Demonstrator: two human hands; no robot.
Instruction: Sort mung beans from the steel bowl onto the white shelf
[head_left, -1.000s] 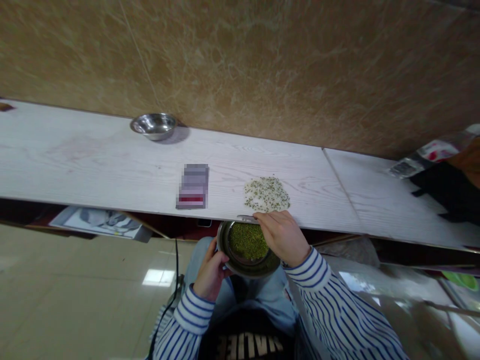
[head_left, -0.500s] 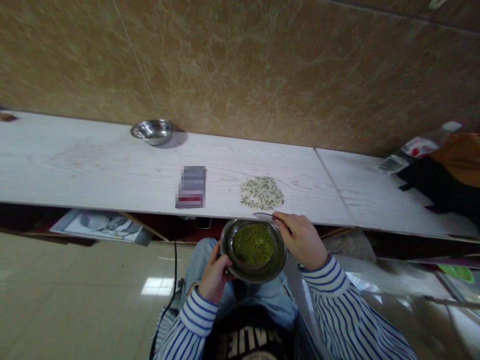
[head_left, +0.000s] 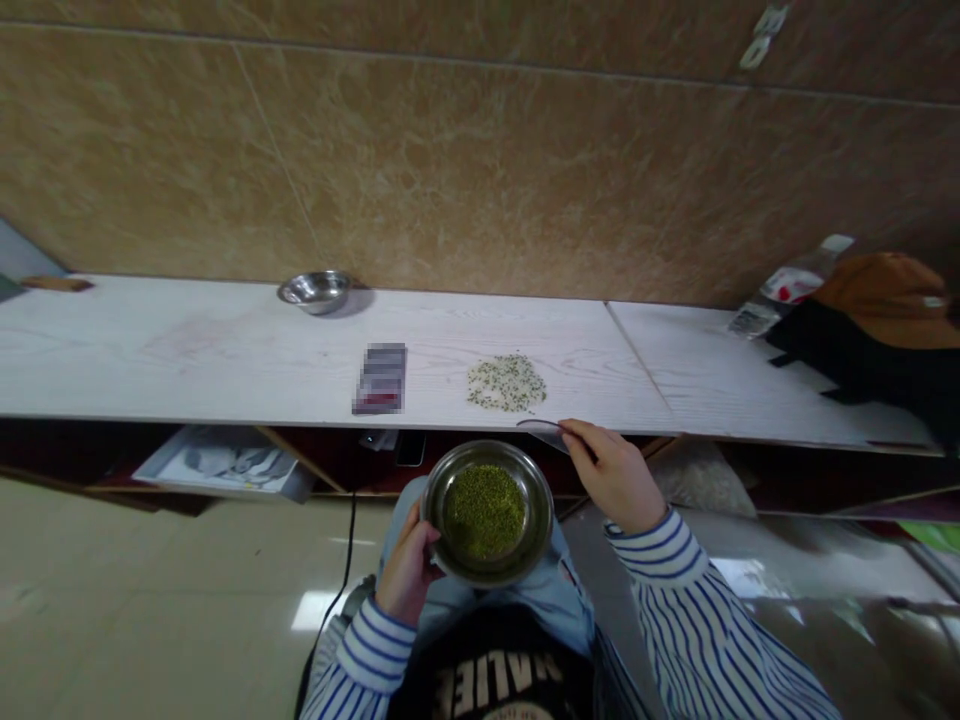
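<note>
My left hand (head_left: 407, 572) grips the near-left rim of a steel bowl (head_left: 437, 480) over my lap; the bowl holds green mung beans (head_left: 484, 511). My right hand (head_left: 613, 476) is closed on a thin flat card-like scraper (head_left: 541, 429), just right of the bowl and at the front edge of the white wooden counter (head_left: 225, 360). A small pile of mixed green and pale grains (head_left: 505, 382) lies on the counter just beyond the scraper.
A second, smaller steel bowl (head_left: 316, 290) stands by the brown tiled wall. A blurred-out small box (head_left: 381, 378) lies left of the grain pile. A plastic bottle (head_left: 787, 287), dark cloth and an orange cap (head_left: 885, 298) sit at the right. A shelf with papers (head_left: 225, 462) runs under the counter.
The bowl has come down and back from the counter edge toward my lap. My right hand has drawn off the bowl to its right, still holding the scraper. The view tilted up.
</note>
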